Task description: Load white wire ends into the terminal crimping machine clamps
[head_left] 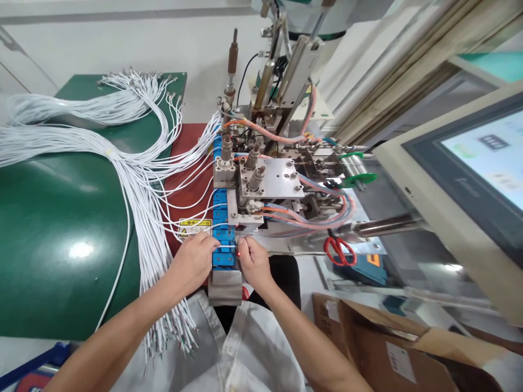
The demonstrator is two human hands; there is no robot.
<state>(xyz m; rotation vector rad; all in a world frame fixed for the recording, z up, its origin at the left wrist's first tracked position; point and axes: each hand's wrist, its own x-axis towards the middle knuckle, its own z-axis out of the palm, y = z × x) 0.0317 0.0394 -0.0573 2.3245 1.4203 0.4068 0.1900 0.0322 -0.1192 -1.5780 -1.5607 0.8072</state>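
Green table point(49, 218); both hands point(192, 264) point(254, 264) hold white cable point(226, 246)

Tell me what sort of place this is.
Most likely a factory or workshop where cables are assembled. It shows in the bundled white cables, the machine with its metal plates and hoses, and the display mounted at the right.

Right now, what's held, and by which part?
Your left hand pinches a white cable near its end over the blue blocks; right hand's grip is unclear.
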